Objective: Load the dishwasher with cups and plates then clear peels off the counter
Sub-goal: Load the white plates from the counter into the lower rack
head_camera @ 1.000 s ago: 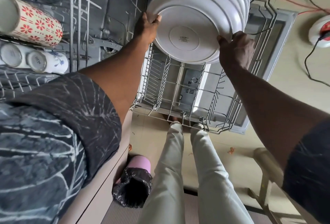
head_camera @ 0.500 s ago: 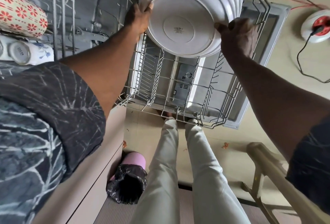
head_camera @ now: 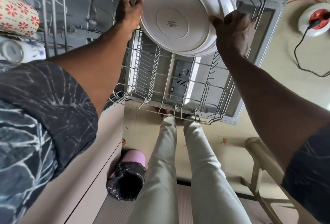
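Hardly anything has shifted since a second ago: the plates (head_camera: 178, 18) stay held up over the far end of the pulled-out lower rack (head_camera: 142, 75), clear of its tines, and everything only sits a little further left in view. They form a white stack tipped on edge, the base of the nearest plate facing the camera. The left hand (head_camera: 127, 12) holds the left rim, its grip closed with the thumb on the nearest plate's edge; the right hand (head_camera: 234, 32) holds the right rim, thumb on the near face and fingers behind. The rack lies over the open door (head_camera: 264, 59), the person's feet at its near edge. At left, a red-flowered mug (head_camera: 17, 15) and a blue-patterned mug (head_camera: 16, 52) lie in the upper rack. A black-lined bin (head_camera: 127, 182) stands on the floor near the legs.
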`<state>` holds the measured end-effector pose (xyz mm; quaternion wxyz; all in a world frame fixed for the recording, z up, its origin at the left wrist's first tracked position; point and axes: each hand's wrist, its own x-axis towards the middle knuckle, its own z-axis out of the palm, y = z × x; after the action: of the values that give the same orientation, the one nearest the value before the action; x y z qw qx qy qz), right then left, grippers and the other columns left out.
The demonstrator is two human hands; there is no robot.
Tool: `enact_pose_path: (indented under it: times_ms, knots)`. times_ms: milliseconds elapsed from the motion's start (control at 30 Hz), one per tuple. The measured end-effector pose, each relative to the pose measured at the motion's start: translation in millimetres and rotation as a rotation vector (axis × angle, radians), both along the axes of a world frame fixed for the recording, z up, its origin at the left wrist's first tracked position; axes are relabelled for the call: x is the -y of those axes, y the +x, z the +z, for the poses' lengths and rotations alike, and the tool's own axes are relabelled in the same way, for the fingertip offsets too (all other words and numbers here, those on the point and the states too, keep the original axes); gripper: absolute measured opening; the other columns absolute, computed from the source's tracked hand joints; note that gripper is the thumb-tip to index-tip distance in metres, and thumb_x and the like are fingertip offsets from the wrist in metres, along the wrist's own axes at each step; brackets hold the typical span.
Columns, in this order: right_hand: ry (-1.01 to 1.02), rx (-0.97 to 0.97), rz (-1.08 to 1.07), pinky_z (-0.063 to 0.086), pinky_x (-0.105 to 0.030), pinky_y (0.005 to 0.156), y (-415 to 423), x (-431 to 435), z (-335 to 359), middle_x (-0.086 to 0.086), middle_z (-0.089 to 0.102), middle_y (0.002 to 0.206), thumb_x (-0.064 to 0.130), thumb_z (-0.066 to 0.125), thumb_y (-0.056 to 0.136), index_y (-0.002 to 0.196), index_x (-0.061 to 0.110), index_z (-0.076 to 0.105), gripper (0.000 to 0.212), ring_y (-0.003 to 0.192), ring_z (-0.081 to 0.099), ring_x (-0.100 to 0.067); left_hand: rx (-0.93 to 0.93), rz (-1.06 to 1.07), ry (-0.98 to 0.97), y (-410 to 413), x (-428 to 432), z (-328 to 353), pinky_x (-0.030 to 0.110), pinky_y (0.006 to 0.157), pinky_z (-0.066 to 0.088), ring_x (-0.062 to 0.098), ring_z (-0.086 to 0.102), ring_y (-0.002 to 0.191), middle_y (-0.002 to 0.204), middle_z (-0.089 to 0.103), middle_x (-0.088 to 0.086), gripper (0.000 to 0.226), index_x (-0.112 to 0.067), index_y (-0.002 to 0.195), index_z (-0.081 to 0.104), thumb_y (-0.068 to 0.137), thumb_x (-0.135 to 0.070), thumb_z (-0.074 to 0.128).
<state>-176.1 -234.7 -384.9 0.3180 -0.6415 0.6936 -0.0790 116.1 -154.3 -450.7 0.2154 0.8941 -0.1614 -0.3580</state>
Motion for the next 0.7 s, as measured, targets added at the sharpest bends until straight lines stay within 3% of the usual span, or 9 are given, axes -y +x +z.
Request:
enact_pose_path:
  times_ms: [167, 333, 433, 567, 700]
  knots:
    - [0.076, -0.05, -0.035, 0.031, -0.025, 0.067, -17.2, -7.8, -19.5, -0.007, 0.071, 0.093, 0.061, 0.07, 0.078, 0.094, 0.014, 0.073, 0.049, 0.088, 0.062, -0.026, -0.02, -0.158, 0.056, -28.9, 7.0, 23.3, 0.035, 0.109, 0.042, 0.02, 0.049, 0.132, 0.149, 0.047, 0.001, 0.079, -0.022, 0.152, 0.035, 0.091, -0.071, 0.042]
    - [0.138, -0.1, -0.008, 0.035, -0.026, 0.074, -25.2, -10.9, -29.2, -0.011, 0.066, 0.109, 0.059, 0.066, 0.084, 0.103, 0.014, 0.071, 0.049, 0.102, 0.06, -0.028, 0.042, -0.281, 0.138, -33.4, 10.3, 16.9, 0.032, 0.11, 0.04, 0.023, 0.046, 0.135, 0.151, 0.045, 0.006, 0.075, -0.016, 0.152, 0.033, 0.096, -0.065, 0.04]
    - [0.16, -0.14, 0.022, 0.041, -0.033, 0.082, -22.8, -3.0, -27.4, -0.014, 0.062, 0.12, 0.053, 0.065, 0.091, 0.113, 0.011, 0.067, 0.048, 0.111, 0.058, -0.03, 0.069, -0.338, 0.162, -36.8, 12.3, 18.8, 0.03, 0.111, 0.037, 0.025, 0.041, 0.139, 0.154, 0.04, 0.009, 0.074, -0.014, 0.154, 0.029, 0.098, -0.061, 0.041]
    - [0.164, -0.253, 0.133, 0.042, -0.032, 0.073, -28.7, 2.4, -19.8, -0.019, 0.069, 0.112, 0.052, 0.066, 0.092, 0.111, 0.007, 0.07, 0.049, 0.104, 0.066, -0.034, 0.111, -0.46, 0.234, -45.3, 16.8, 30.9, 0.034, 0.116, 0.03, 0.031, 0.033, 0.145, 0.159, 0.028, 0.018, 0.082, -0.006, 0.156, 0.018, 0.099, -0.059, 0.043]
    - [0.203, -0.284, 0.153, 0.051, -0.037, 0.085, -39.7, 0.6, -19.8, -0.018, 0.07, 0.114, 0.049, 0.063, 0.093, 0.112, 0.006, 0.07, 0.048, 0.107, 0.067, -0.035, 0.14, -0.518, 0.282, -55.1, 18.5, 41.5, 0.039, 0.117, 0.03, 0.037, 0.032, 0.144, 0.158, 0.026, 0.024, 0.089, -0.002, 0.155, 0.016, 0.096, -0.06, 0.048]
